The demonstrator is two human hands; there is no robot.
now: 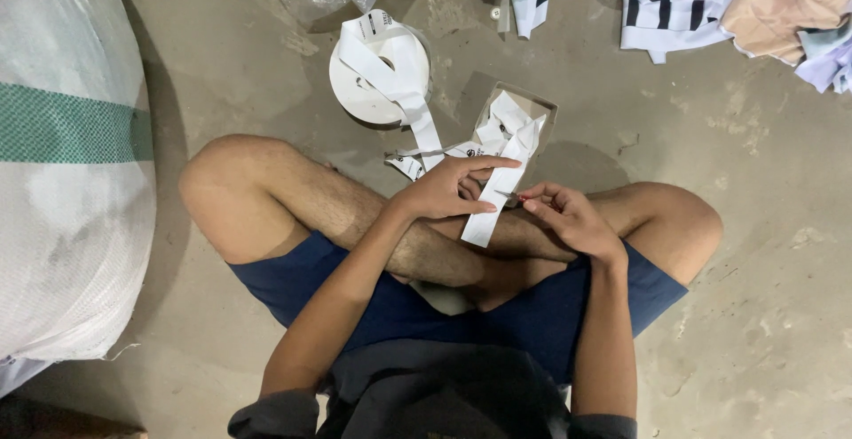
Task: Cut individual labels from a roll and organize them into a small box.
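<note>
Left hand [441, 192] pinches a white label strip [494, 197] over crossed legs, index finger extended. Right hand [568, 217] grips a small red-tipped tool [517, 197] touching the strip. Strip trails to white label roll [377, 75] on concrete floor [754, 181]; small box [513, 119] just beyond.

Stained grey concrete floor [763, 315]

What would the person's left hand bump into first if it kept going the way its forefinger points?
Probably the white label strip that the left hand already grips; beyond it, the right hand, though depth is unclear.
</note>
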